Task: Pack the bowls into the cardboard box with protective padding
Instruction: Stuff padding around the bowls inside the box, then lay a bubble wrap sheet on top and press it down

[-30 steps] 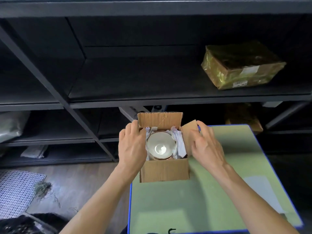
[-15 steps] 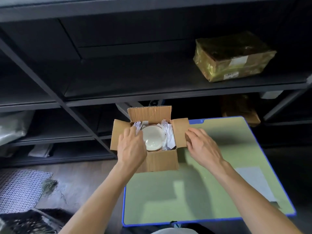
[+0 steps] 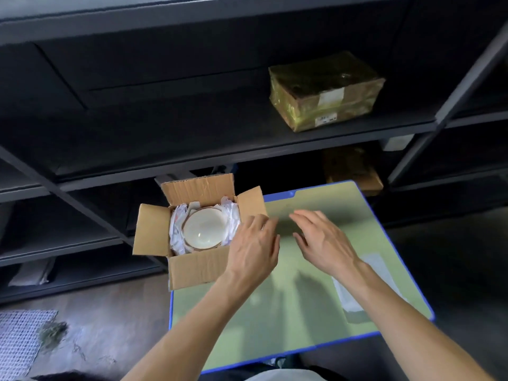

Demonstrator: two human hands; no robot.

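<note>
- so, where is the bowl (image 3: 204,232) seen?
- left of centre, in the open cardboard box (image 3: 198,268), ringed by padding (image 3: 177,235).
- and the hands?
- left hand (image 3: 254,248) is laid at the box's right flap, fingers straight; right hand (image 3: 324,240) is held over the table (image 3: 302,312), fingers spread.

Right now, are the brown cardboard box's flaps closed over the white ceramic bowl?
No, the flaps stand open and the bowl shows among white paper padding.

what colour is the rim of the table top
Blue, running round the table's pale green top; the head view shows it best.
</note>
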